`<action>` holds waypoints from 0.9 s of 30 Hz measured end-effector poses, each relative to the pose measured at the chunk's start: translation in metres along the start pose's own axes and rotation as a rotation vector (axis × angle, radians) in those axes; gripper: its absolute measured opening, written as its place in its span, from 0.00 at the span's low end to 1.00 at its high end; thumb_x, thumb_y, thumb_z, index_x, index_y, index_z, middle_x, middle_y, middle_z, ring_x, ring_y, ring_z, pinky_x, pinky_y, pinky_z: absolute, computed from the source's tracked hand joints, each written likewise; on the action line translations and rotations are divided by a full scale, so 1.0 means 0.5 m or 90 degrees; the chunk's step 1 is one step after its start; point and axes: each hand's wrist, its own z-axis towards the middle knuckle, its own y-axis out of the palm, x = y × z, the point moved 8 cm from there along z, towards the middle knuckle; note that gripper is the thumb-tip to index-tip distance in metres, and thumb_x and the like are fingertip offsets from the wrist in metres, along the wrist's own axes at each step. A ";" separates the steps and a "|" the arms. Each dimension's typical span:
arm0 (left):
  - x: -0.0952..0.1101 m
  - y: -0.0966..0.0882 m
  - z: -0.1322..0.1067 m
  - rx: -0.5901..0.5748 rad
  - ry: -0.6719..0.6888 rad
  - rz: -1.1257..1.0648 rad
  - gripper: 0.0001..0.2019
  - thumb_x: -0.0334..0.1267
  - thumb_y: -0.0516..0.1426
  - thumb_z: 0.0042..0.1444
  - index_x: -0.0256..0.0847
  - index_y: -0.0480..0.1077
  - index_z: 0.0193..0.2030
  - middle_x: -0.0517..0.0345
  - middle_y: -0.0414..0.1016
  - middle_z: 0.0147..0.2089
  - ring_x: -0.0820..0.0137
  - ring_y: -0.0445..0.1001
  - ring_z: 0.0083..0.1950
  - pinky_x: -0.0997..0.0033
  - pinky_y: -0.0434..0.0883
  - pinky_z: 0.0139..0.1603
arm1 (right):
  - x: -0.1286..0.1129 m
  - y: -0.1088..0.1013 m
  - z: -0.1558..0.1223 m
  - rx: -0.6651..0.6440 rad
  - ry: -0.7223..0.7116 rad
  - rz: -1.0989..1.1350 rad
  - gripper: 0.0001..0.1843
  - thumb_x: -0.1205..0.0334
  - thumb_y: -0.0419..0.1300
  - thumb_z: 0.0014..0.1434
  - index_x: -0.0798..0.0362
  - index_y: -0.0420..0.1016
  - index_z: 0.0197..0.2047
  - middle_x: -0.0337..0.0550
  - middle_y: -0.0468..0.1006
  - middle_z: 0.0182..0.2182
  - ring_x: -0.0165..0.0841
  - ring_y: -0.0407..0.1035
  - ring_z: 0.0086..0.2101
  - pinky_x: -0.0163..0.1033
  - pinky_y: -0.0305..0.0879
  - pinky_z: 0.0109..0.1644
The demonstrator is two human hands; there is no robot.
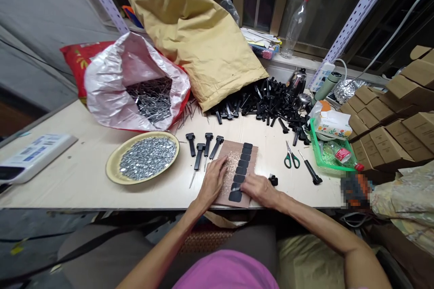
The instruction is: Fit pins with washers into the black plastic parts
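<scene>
A brown perforated board (233,162) lies near the table's front edge, with a column of several black rounded pieces (241,167) set into its right side. My left hand (212,183) lies flat on the board's left part, fingers together and stretched out. My right hand (259,188) rests at the board's right edge, fingers curled in a pinch against one of the lower black pieces. Several black T-shaped handles (203,144) lie just beyond the board, with thin metal pins beside them.
A yellow plate (115,162) of small metal nuts sits left. Behind are a plastic bag of nails (149,95), a brown paper sack (200,31) spilling black handles (264,101). Scissors (290,157), a green basket (325,162) and cardboard boxes (389,131) stand right.
</scene>
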 end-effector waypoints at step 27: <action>-0.012 -0.009 -0.002 0.043 0.013 0.048 0.17 0.33 0.44 0.62 0.41 0.64 0.55 0.49 0.74 0.49 0.63 0.71 0.49 0.56 0.68 0.52 | 0.048 -0.011 0.031 0.025 0.054 0.068 0.18 0.65 0.43 0.68 0.56 0.71 0.34 0.43 0.70 0.28 0.31 0.62 0.31 0.35 0.62 0.32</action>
